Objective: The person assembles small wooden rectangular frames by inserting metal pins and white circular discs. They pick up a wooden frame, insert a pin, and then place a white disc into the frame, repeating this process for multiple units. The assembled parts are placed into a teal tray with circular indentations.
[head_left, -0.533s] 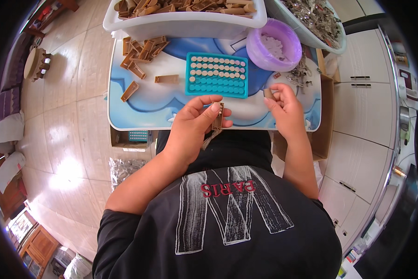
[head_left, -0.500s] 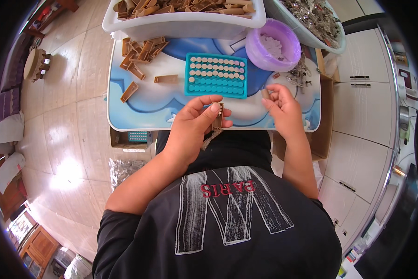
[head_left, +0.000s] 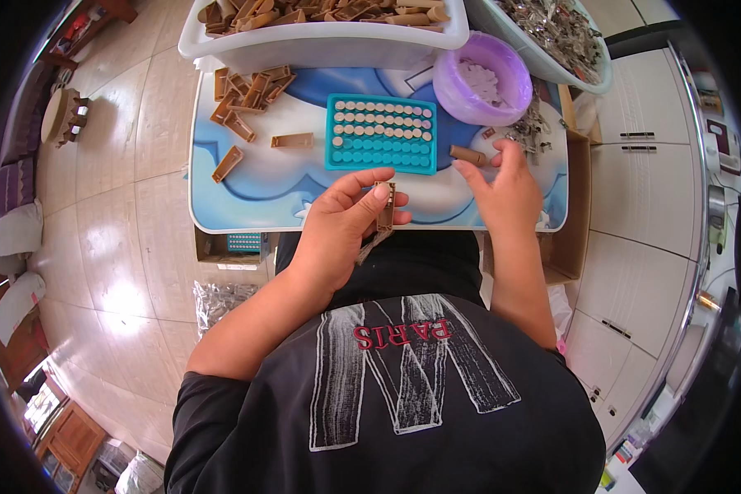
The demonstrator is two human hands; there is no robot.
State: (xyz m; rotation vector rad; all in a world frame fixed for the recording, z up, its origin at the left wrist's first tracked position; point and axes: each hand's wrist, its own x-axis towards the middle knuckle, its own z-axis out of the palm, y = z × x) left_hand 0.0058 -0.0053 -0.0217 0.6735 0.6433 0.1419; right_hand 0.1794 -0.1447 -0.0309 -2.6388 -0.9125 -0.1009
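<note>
Brown plastic clip (head_left: 384,206) sat pinched upright in the left hand (head_left: 345,218) fingers over the bench (head_left: 247,185) edge; it looked light, stiff, best gripped by its long sides. Right hand (head_left: 506,181) fingers spread, touching a brown tube (head_left: 467,155).

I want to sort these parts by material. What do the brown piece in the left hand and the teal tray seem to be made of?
The brown piece in the left hand looks like matte moulded plastic: uniform tan, sharp channel shape. The teal tray also looks plastic, smooth and evenly coloured, with a regular grid of round wells.
</note>
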